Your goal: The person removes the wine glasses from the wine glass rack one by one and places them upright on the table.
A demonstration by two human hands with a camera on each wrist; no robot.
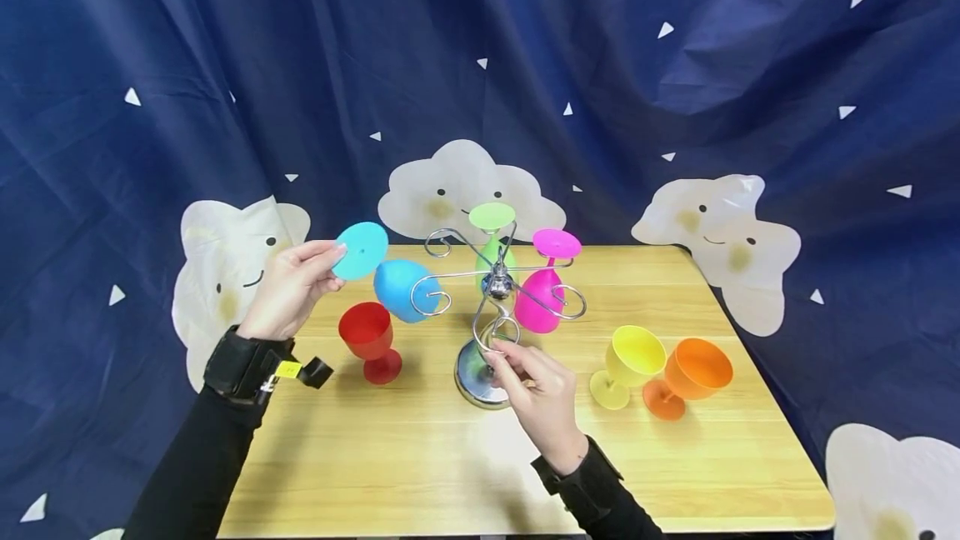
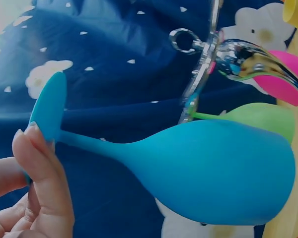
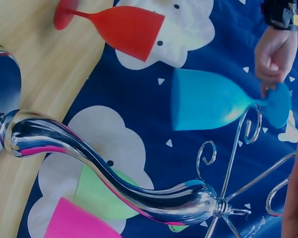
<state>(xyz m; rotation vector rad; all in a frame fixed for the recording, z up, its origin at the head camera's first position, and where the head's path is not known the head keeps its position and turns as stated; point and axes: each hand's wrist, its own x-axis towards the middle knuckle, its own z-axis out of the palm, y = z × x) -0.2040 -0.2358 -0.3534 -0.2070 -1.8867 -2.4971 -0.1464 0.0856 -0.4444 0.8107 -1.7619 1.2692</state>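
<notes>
The blue cup (image 1: 405,292) was up in the air over the left side of the table (image 1: 405,465), upside down and leaning. The left hand (image 1: 294,286) pinched the edge of its flat foot (image 1: 365,247) between thumb and fingers. From those fingers the cup reached across to the right and down, toward the metal stand (image 1: 498,283). Its long way ran on a slant: foot high by the hand, thin stem (image 2: 92,142) next, fat bowl low and far from the fingers. So the left hand was much nearer to it than the right one.

The left wire curl (image 1: 449,301) of the stand crossed in front of the bowl when I looked from the person's head. I could not tell if they touched. Seen from the left wrist, no wire went round the stem.

The right hand (image 1: 543,398) pinched the stand's front curl (image 1: 476,329), the one closest to the person. A green cup (image 1: 491,250) and a pink cup (image 1: 537,302) hung upside down on the stand. A red cup (image 1: 366,330) stood upright on the table, lower down than the blue one.
</notes>
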